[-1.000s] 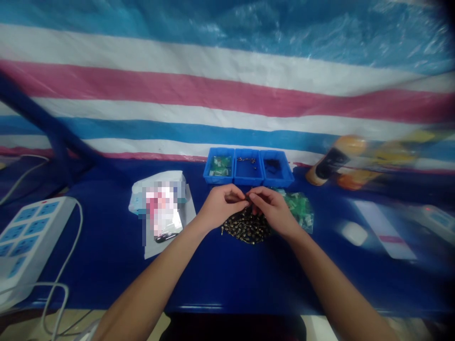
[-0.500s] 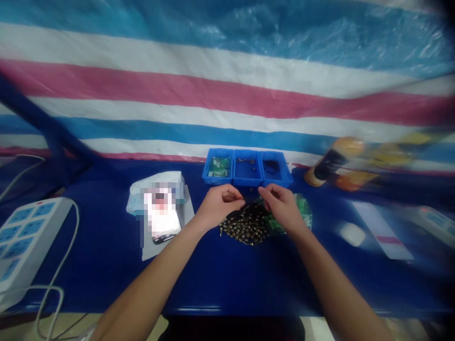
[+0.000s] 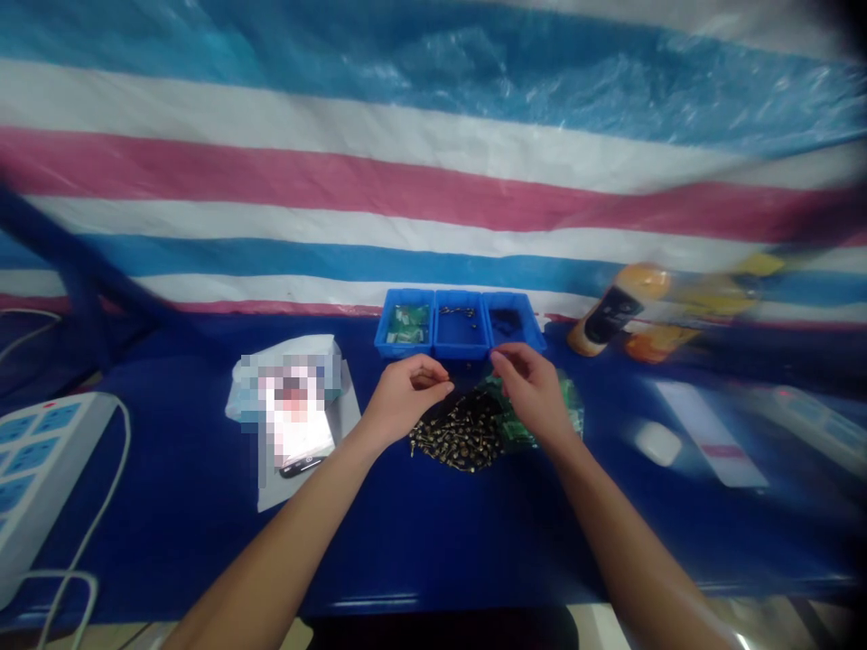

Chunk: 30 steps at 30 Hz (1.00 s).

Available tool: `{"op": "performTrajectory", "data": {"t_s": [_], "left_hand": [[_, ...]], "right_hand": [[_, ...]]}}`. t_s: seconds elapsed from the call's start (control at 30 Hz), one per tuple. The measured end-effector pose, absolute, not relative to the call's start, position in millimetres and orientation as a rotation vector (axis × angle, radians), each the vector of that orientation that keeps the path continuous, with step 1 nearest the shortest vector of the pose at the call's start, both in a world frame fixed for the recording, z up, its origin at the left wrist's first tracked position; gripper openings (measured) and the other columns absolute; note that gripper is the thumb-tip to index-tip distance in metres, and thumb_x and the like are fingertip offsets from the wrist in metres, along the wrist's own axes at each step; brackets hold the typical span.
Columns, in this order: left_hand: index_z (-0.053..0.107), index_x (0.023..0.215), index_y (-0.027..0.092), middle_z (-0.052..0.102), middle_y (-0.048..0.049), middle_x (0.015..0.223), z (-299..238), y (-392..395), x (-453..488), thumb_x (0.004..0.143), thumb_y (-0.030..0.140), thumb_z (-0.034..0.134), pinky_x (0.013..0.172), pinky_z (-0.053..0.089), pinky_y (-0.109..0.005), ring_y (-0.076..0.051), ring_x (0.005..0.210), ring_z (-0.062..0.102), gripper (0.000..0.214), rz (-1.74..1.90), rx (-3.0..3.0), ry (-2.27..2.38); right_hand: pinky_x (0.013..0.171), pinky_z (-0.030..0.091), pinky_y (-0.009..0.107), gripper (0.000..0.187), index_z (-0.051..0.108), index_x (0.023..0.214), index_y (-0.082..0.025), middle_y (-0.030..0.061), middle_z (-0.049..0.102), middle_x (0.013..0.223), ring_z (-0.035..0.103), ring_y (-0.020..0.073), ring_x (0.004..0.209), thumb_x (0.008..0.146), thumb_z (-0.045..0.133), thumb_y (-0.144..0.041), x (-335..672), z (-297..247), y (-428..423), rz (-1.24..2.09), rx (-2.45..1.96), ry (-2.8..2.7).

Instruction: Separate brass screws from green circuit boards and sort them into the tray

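Note:
My left hand [image 3: 405, 395] hovers over the left edge of a pile of small black-and-gold parts [image 3: 461, 438] on the blue table [image 3: 420, 533]. Its fingers are curled into a pinch on something too small to make out. My right hand [image 3: 532, 388] is a short way to the right, above a heap of small green circuit boards [image 3: 569, 406], fingers also pinched together. Just behind both hands stand three joined blue bins [image 3: 459, 322]: green boards in the left one, a few small parts in the middle, dark parts in the right.
A white packet and a phone [image 3: 294, 411] lie left of the pile. A white power strip [image 3: 33, 460] with cable sits at the far left. An orange-and-black bottle [image 3: 613, 311], a white mouse-like object [image 3: 657, 442] and papers [image 3: 704, 429] lie to the right. A striped tarp [image 3: 433, 162] hangs behind.
My two hands were touching over the pile a second ago; they have since drawn apart, the right one moving right and slightly back. The view has shifted a little.

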<state>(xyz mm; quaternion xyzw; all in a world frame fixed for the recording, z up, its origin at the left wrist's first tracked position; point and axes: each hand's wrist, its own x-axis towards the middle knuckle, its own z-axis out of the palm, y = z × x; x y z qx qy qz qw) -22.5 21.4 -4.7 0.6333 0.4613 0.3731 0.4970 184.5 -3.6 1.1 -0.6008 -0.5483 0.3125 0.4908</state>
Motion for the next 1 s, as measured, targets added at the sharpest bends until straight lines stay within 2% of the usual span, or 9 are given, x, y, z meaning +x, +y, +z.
{"op": "performTrajectory", "data": {"t_s": [0.3, 0.47, 0.7, 0.83, 1.0], "left_hand": [[0.065, 0.085, 0.018, 0.071, -0.0028, 0.080, 1, 16, -20, 0.078, 0.024, 0.072, 0.077, 0.053, -0.031, -0.016, 0.077, 0.068, 0.013, 0.938, 1.520, 1.072], [0.064, 0.084, 0.017, 0.071, -0.0029, 0.082, 1, 16, -19, 0.077, 0.024, 0.073, 0.078, 0.053, -0.031, -0.016, 0.078, 0.069, 0.014, 0.959, 1.475, 1.046], [0.064, 0.085, 0.017, 0.071, -0.0032, 0.082, 2, 15, -18, 0.078, 0.023, 0.072, 0.079, 0.053, -0.032, -0.015, 0.078, 0.068, 0.013, 0.903, 1.475, 1.022], [0.065, 0.086, 0.017, 0.072, -0.0032, 0.083, -1, 17, -18, 0.078, 0.025, 0.073, 0.079, 0.052, -0.033, -0.016, 0.079, 0.068, 0.013, 0.927, 1.476, 1.037], [0.065, 0.088, 0.017, 0.072, -0.0033, 0.086, -4, 20, -18, 0.077, 0.027, 0.073, 0.082, 0.052, -0.033, -0.016, 0.081, 0.068, 0.017, 1.003, 1.400, 1.039]], "right_hand": [[0.062, 0.043, 0.029, 0.032, 0.070, 0.085, -0.021, 0.0019, 0.068, 0.074, 0.058, 0.0171, 0.067, 0.090, 0.056, -0.049, 167, -3, -13, 0.947, -1.360, -1.661], [0.066, 0.044, 0.029, 0.029, 0.070, 0.093, -0.020, 0.0026, 0.069, 0.082, 0.059, 0.0171, 0.071, 0.088, 0.060, -0.047, 166, -1, -14, 1.014, -1.331, -1.599], [0.059, 0.042, 0.027, 0.023, 0.068, 0.089, -0.020, 0.0006, 0.066, 0.077, 0.054, 0.0130, 0.061, 0.084, 0.066, -0.042, 165, -1, -12, 1.142, -1.280, -1.484], [0.057, 0.040, 0.026, 0.025, 0.066, 0.084, -0.019, -0.0018, 0.060, 0.063, 0.054, 0.0130, 0.059, 0.083, 0.067, -0.044, 167, 3, -11, 1.158, -1.294, -1.411], [0.058, 0.041, 0.026, 0.029, 0.060, 0.078, -0.019, 0.0040, 0.071, 0.081, 0.062, 0.0146, 0.068, 0.083, 0.068, -0.047, 169, 8, -10, 1.232, -1.228, -1.264]]}}
